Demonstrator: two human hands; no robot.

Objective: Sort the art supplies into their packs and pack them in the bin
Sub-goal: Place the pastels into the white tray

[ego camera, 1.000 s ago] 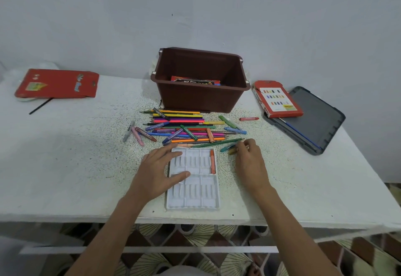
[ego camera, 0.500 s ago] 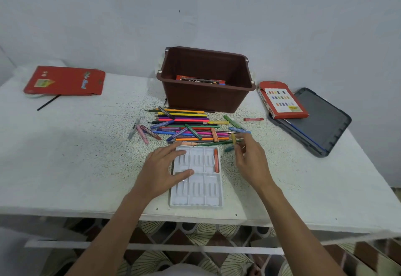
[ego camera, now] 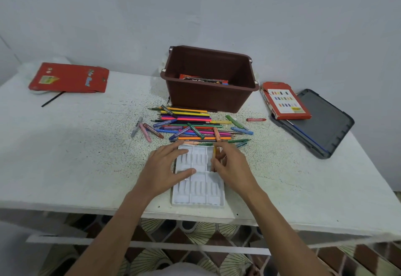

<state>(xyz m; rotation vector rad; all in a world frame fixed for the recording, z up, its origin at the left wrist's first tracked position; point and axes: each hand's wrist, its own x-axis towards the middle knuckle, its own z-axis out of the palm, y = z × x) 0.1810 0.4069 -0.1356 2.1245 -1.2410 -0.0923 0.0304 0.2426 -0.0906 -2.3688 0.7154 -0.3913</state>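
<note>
A bare, pale grey painted wall (ego camera: 217, 4) rises beyond the left hand (ego camera: 165, 169). A white speckled table (ego camera: 76, 156) spreads beneath it, and lower still a white rail (ego camera: 152, 244) crosses a brown-and-cream fan-patterned tiled floor (ego camera: 217, 237).

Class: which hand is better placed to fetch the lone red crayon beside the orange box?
Right hand: nearer the red crayon, once it seats its yellow crayon; the left hand lies flat steadying the white plastic tray.

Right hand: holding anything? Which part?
Right hand pinches a yellow crayon by its near end, far end free, over the white tray. Left hand rests flat on the tray, gripping nothing.
</note>
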